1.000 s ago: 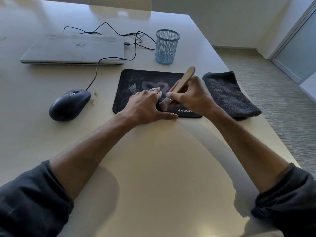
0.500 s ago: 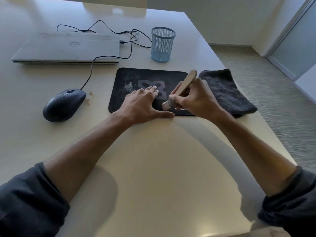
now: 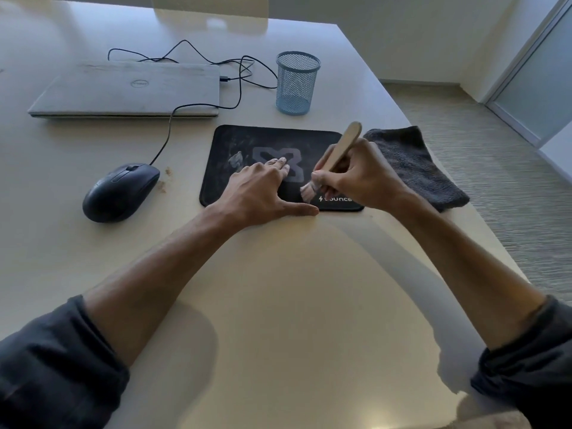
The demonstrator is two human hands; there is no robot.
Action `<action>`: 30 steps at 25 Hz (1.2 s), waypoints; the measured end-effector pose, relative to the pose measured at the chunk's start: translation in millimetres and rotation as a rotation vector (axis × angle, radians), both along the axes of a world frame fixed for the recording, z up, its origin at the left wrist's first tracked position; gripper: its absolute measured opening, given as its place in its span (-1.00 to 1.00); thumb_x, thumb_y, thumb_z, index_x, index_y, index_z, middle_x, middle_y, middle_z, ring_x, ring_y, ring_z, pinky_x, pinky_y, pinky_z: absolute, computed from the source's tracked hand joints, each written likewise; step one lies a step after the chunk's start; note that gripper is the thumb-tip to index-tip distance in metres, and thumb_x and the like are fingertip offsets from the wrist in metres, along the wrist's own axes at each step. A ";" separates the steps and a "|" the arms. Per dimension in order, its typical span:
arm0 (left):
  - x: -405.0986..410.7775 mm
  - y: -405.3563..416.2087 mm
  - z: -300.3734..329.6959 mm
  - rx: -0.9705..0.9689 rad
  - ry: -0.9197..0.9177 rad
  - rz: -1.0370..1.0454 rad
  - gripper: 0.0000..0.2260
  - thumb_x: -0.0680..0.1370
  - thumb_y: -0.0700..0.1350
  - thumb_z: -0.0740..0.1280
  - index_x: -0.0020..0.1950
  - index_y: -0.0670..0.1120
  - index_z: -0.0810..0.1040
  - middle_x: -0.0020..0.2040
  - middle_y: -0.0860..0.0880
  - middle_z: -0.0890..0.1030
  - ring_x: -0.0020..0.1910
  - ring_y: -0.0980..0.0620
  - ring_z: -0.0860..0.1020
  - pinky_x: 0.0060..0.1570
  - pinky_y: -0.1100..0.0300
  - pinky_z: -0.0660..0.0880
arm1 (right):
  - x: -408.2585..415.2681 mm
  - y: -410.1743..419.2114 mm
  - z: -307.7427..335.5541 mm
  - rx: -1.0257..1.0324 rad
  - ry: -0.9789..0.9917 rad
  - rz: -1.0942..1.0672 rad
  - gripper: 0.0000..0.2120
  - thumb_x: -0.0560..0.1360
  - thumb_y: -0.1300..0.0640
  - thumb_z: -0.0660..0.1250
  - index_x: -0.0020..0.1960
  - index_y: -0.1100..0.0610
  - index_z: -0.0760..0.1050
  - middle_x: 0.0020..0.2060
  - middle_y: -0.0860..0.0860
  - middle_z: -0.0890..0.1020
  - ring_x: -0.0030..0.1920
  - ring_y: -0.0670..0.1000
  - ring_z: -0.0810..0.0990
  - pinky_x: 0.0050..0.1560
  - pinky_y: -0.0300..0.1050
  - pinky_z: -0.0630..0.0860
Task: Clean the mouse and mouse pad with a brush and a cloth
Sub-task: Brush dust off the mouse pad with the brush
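A black mouse pad (image 3: 247, 140) with a grey logo and pale dust smears lies on the cream table. My left hand (image 3: 263, 193) presses flat on its near half, fingers straight, thumb along the near edge. My right hand (image 3: 359, 178) grips a wooden-handled brush (image 3: 342, 148); its pale bristles touch the pad near the white lettering at the near right corner. A black wired mouse (image 3: 119, 191) sits to the left of the pad, with crumbs beside it. A folded dark grey cloth (image 3: 411, 165) lies right of the pad.
A closed silver laptop (image 3: 127, 89) lies at the back left with a black cable (image 3: 198, 105) running to the mouse. A blue mesh pen cup (image 3: 296, 83) stands behind the pad. The table's right edge (image 3: 483, 218) runs close past the cloth, with floor beyond.
The brush bristles have shifted slightly along the pad's near right area, uncovering more of the white lettering. My left hand stays pressed on the pad. The camera view moved a little.
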State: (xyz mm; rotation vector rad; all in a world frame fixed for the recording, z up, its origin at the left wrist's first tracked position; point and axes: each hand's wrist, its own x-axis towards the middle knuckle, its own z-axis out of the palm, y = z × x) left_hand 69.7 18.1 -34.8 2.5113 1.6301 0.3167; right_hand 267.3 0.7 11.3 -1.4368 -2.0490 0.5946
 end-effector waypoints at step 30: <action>-0.7 0.0 -0.2 -0.014 -0.024 0.011 0.07 0.24 0.60 0.14 0.53 -0.08 0.26 0.53 0.00 0.26 0.48 0.01 0.29 0.34 0.02 0.33 | -17.9 119.0 18.6 0.097 -0.299 -0.312 -0.83 0.39 0.16 0.40 -0.10 0.24 0.65 -0.19 0.16 0.69 -0.13 0.14 0.69 -0.12 -0.07 0.63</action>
